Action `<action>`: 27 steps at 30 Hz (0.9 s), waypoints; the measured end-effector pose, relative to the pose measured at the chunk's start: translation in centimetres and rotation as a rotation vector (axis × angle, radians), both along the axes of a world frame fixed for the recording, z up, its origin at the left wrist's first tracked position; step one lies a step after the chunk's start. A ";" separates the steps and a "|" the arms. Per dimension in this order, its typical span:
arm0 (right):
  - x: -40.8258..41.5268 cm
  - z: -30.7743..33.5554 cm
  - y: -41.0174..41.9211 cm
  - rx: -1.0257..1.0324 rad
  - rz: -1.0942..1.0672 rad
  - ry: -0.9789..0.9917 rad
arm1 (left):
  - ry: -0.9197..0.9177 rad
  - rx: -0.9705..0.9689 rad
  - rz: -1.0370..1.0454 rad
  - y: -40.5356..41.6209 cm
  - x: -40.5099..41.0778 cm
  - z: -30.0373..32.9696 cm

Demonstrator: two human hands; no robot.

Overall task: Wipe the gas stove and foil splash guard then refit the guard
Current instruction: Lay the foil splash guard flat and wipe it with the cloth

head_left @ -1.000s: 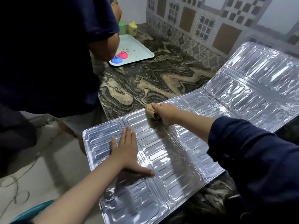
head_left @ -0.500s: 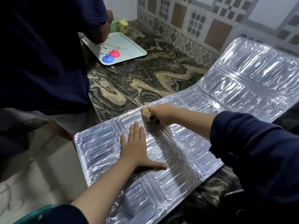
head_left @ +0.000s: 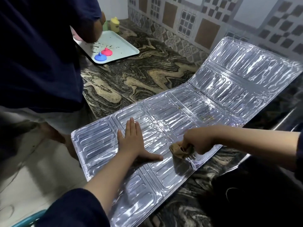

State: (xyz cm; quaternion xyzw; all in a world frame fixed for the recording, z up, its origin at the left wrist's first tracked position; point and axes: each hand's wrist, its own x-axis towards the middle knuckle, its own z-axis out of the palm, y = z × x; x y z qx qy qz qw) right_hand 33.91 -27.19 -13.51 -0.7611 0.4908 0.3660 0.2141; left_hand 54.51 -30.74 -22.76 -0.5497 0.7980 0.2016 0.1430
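Silver, ribbed foil splash guard (head_left: 188, 115) lies unfolded across the dark swirled stone counter (head_left: 139, 76), its near panels hanging past the counter edge toward me and its far panel tilting up near the patterned tiled wall (head_left: 205, 22). I judge myself to be mid-task: the guard is off the stove and being wiped, and small yellowish specks (head_left: 206, 117) on the panel beyond my right knuckles suggest that part is not yet clean. Refitting is not yet done. A dark edge at the far right may be the stove, but I cannot tell whether it has been wiped.

My left hand (head_left: 132, 141) rests flat on the foil, fingers (head_left: 131, 126) straight and close together, thumb spread out to the side, pinning the sheet down. My right hand (head_left: 196, 141) is curled into a fist around a crumpled brown cloth (head_left: 177, 149), which pokes out just past my knuckles and presses on the foil near its edge, just beside the tip of my left thumb.

Another person in a dark top (head_left: 41, 46) stands beyond my left hand, bent over a pale tray (head_left: 121, 46).
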 end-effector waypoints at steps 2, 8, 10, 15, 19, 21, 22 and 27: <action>-0.3 -0.3 0.6 0.067 -0.029 0.028 | -0.001 0.004 0.003 0.1 0.1 0.2; -0.9 0.2 1.9 0.211 -0.125 0.068 | -0.011 0.042 -0.015 0.1 0.2 0.7; -0.9 1.0 1.7 0.223 -0.162 0.058 | -0.031 0.074 -0.017 0.2 0.5 0.9; -0.3 4.1 -1.8 -0.031 -0.234 -0.050 | -0.077 0.123 -0.015 0.4 2.0 1.3; 1.1 3.6 -6.5 -0.342 -0.274 -0.251 | -0.079 0.123 -0.024 0.8 3.3 1.2; 2.7 2.7 -8.3 -0.479 -0.250 -0.302 | -0.082 0.121 -0.025 1.0 3.5 1.2; 3.5 2.0 -9.1 -0.538 -0.228 -0.310 | -0.083 0.120 -0.027 1.0 3.6 1.2; 5.8 -3.2 -12.6 -0.617 -0.139 -0.289 | -0.097 0.126 -0.027 1.0 3.9 0.9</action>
